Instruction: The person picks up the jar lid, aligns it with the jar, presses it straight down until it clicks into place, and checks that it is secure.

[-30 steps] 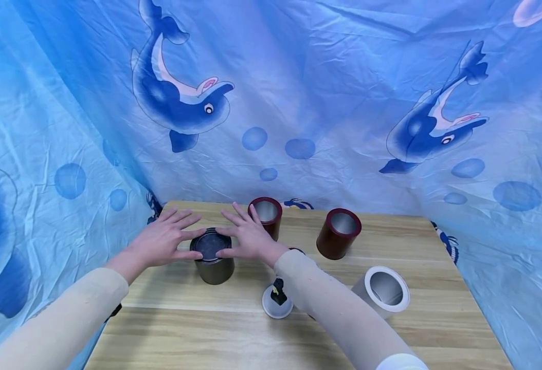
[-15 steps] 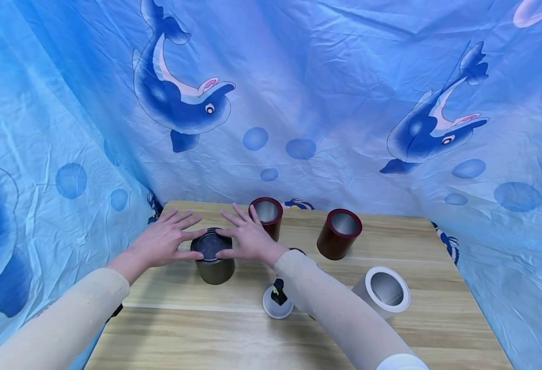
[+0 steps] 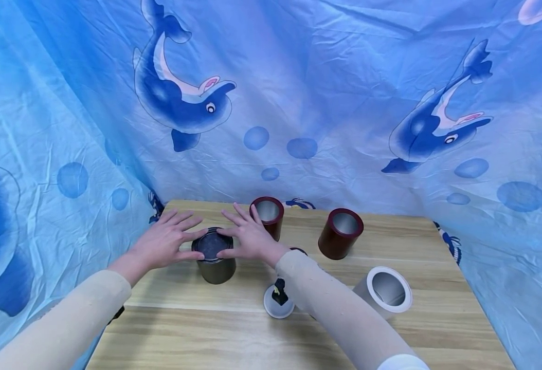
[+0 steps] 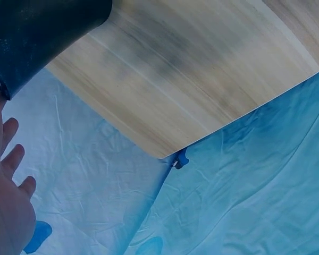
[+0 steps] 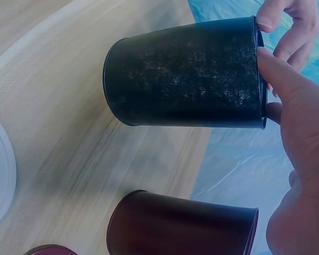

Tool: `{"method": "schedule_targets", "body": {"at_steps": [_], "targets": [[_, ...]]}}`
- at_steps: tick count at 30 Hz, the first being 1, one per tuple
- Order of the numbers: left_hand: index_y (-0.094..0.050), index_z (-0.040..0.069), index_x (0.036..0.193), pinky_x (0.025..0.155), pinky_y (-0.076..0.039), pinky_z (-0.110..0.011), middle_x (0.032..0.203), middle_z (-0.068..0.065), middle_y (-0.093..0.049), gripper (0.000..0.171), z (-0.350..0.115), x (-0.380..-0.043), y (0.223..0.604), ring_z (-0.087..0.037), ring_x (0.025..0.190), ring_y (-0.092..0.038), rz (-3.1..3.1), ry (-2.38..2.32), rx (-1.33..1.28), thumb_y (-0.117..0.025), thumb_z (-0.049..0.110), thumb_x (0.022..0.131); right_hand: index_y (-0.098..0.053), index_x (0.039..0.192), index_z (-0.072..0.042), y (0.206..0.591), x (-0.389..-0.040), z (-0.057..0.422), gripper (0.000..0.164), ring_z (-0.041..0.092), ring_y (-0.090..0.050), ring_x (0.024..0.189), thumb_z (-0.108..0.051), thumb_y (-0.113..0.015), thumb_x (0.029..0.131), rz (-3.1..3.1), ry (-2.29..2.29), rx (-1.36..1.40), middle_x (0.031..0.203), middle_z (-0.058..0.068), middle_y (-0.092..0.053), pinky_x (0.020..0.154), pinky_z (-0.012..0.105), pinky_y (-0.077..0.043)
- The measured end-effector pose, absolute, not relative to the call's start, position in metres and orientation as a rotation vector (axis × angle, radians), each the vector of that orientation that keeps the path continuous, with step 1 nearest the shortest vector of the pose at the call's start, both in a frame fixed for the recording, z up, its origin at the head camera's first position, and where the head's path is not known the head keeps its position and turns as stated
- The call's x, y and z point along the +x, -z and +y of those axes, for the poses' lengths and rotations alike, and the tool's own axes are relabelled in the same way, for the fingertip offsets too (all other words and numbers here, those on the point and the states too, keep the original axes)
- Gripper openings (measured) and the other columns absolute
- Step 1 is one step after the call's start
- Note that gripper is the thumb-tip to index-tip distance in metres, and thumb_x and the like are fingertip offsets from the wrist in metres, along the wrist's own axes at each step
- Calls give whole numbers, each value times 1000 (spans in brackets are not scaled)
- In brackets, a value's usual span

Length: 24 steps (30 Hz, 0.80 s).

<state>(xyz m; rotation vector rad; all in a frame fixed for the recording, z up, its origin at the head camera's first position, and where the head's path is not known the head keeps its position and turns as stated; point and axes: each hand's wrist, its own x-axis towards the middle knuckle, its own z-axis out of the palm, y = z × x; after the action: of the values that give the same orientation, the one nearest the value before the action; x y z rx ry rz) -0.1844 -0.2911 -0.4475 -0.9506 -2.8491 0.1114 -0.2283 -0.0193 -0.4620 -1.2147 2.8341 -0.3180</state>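
A dark canister (image 3: 218,272) with a round black lid (image 3: 212,244) on its top stands at the left of the table. My left hand (image 3: 162,241) reaches in from the left, thumb and index fingertips on the lid's rim, other fingers spread straight. From the other side my right hand (image 3: 252,240) mirrors it, with thumb and index fingertips on the rim and the rest fanned out. In the right wrist view the canister (image 5: 186,74) shows side-on, with fingers of both hands at its lidded end. The left wrist view catches only part of the canister (image 4: 42,32).
Two dark red canisters (image 3: 335,244) stand uncovered at the back, one behind my right hand. A white canister (image 3: 375,293) stands uncovered at the right. Near my right forearm lies a white disc (image 3: 275,308) overlapped by a small black piece. Dolphin-printed cloth (image 3: 299,92) surrounds the wooden table (image 3: 197,339).
Both hands keep their place on the lid, with hardly any visible motion. The head view has shifted very slightly.
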Motion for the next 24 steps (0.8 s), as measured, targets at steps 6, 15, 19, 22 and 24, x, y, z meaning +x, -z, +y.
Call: {"method": "schedule_targets", "body": {"at_steps": [6,15,19,22,24], "targets": [[-71,24,144,121,-34,-68,152,-14,-62,70,-288,-184,448,-42,145,-51,-2818,-108,-973,-64,73,94,-60,153,-34,462,-226,-18,73,25,0,167,-70,-72,92,2822,357,-1196,178,-4,-23,131,64,-2],[-71,24,144,120,-33,-69,154,-16,-60,70,-282,-186,442,-44,147,-49,-2875,-98,-964,-63,73,94,-60,154,-35,458,-225,-17,73,27,-1,167,-69,-75,90,2823,373,-1120,178,-3,-23,131,63,-1],[-71,23,143,120,-34,-69,155,-16,-59,69,-280,-187,436,-45,148,-48,-2923,-75,-936,-68,70,93,-60,153,-35,453,-225,-19,73,28,-2,167,-67,-76,90,2814,379,-1103,178,-3,-23,132,62,-1],[-72,23,142,119,-36,-68,155,-16,-59,68,-279,-186,432,-45,148,-47,-2965,-88,-909,-70,69,92,-61,153,-34,451,-224,-22,72,30,-3,167,-66,-77,91,2804,374,-1096,178,-1,-23,132,61,-2],[-73,24,142,118,-37,-68,155,-16,-59,68,-278,-186,431,-45,149,-46,-2986,-109,-901,-70,70,91,-61,153,-34,451,-223,-24,72,30,-3,167,-65,-77,91,2797,366,-1090,178,0,-22,132,61,-2]]}}
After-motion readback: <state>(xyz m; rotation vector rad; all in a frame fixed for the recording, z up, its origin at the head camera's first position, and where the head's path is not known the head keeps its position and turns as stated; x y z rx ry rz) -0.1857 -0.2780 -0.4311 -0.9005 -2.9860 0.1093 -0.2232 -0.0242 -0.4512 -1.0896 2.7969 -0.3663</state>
